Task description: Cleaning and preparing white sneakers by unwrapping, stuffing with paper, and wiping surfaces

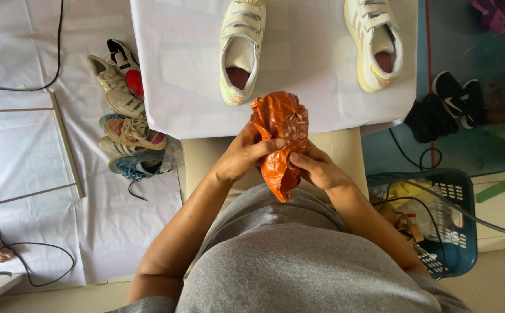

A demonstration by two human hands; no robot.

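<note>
Both hands grip a crumpled orange plastic bag [281, 139], held upright in front of the person's chest, just past the near edge of a table. The left hand [245, 155] wraps around the bag's left side, thumb laid across its front and fingers curled behind. The right hand [317, 168] pinches the lower right of the bag, fingertips pressed into the wrinkled plastic. Both forearms angle inward from the elbows, bare below the sleeves of a grey shirt [299, 255], so the wrists meet close together at the bag.

Beyond the bag, a white sheet [299, 64] covers the table. On it stand two cream strap-fastened sneakers, openings toward the person: one [241, 49] just beyond the bag and a little left, the other [375, 43] at the far right, well apart from the first.

On the floor to the left lies a pile of mixed shoes [126, 116] on white sheeting. To the right, near the right elbow, is a blue plastic basket [458, 232] holding cables and oddments; farther off lies a pair of black shoes [458, 98].
</note>
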